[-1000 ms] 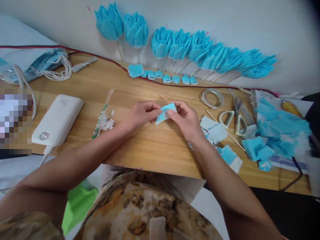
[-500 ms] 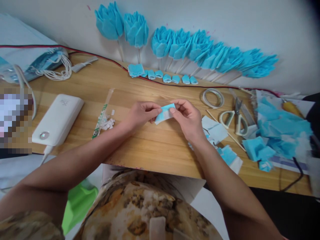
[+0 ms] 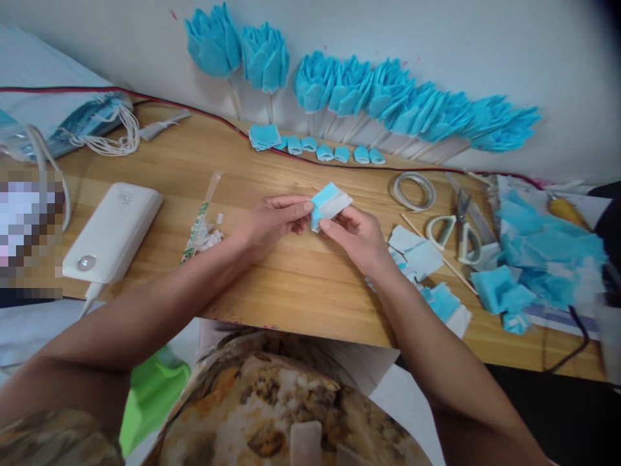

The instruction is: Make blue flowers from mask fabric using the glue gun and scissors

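Both hands meet over the middle of the wooden table [image 3: 291,285] and pinch a small blue and white fabric piece [image 3: 328,201]. My left hand [image 3: 274,223] grips its left edge between thumb and fingers. My right hand [image 3: 356,236] pinches its lower edge from the right, and the piece sticks up above both hands. Just right of my right hand lie cut fabric squares [image 3: 417,254].
Blue fabric flowers on sticks [image 3: 369,87] lean against the wall, with small folded blue pieces [image 3: 315,149] below them. Scissors [image 3: 456,226], a tape roll [image 3: 412,189] and a heap of blue fabric [image 3: 538,259] lie right. A white power bank [image 3: 114,230] and white scraps [image 3: 206,241] lie left.
The fabric piece has turned and risen, standing higher above the fingers. My right hand has dropped its grip to the lower edge; my left hand has hardly moved.
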Demonstrator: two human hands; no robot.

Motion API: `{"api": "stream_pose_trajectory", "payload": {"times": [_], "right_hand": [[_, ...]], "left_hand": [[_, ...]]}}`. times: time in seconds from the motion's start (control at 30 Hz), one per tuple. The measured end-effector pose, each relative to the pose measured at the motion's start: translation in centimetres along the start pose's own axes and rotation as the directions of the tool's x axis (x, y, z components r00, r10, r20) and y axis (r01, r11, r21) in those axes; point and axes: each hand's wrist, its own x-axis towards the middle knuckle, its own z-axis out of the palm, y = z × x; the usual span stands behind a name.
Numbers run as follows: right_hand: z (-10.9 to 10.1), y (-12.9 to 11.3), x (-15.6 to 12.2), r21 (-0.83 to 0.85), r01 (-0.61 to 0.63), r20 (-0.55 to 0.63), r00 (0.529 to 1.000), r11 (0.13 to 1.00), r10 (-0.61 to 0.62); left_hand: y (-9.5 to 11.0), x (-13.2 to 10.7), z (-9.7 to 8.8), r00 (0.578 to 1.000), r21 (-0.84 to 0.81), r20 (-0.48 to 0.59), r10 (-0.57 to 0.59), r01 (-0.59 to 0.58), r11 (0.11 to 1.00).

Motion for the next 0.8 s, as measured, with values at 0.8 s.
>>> {"api": "stream_pose_trajectory", "payload": {"times": [0.8], "right_hand": [[-0.02,0.05,-0.35,-0.174,0.282,-0.183,0.932,0.943,-0.312]], "left_hand": [[0.64,-0.28,0.5,0.997,0.092,-0.071,0.014,-0.007,0.996]]}}
